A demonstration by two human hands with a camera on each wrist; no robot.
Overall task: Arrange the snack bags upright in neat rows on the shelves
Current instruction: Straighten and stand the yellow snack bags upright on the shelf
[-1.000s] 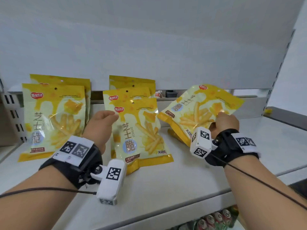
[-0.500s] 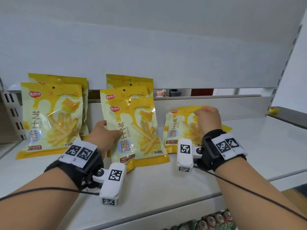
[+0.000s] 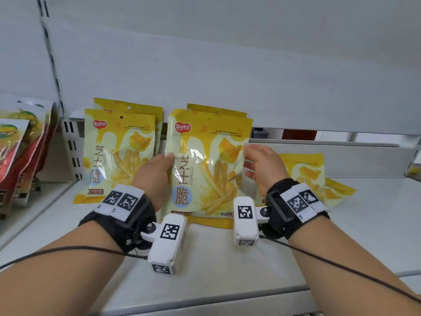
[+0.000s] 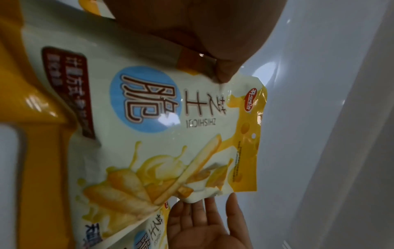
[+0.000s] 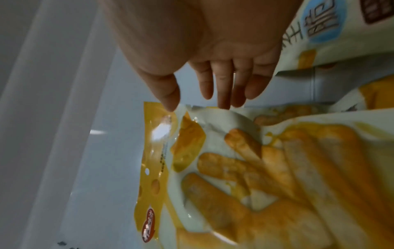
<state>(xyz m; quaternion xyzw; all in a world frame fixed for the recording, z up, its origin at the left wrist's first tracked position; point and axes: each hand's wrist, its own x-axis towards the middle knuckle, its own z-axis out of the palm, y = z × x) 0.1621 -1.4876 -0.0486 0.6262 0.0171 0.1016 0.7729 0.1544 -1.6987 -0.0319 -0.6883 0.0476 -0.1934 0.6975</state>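
Note:
Yellow snack bags printed with fries stand on the white shelf (image 3: 227, 258). My left hand (image 3: 159, 172) pinches the left edge of the middle front bag (image 3: 205, 169), thumb (image 4: 224, 72) on its front (image 4: 162, 134), fingers hidden behind. My right hand (image 3: 257, 163) has straight fingers (image 5: 226, 91) touching that bag's right edge (image 5: 192, 151). Another bag (image 3: 118, 156) stands at the left, with bags behind both rows (image 3: 127, 106). One bag (image 3: 305, 172) stands behind my right wrist, and another (image 3: 339, 192) lies flat beside it.
A neighbouring shelf at the left holds red and green snack bags (image 3: 20, 151), past a slotted upright (image 3: 70, 151). The white back panel (image 3: 227, 76) rises behind the bags. The shelf's front edge (image 3: 205, 299) runs below my forearms, and the shelf extends to the right (image 3: 376, 224).
My right hand let go of the right-hand bag, which now stands on the shelf, and moved left to the middle bag's right edge. My left hand stayed on that bag's left edge.

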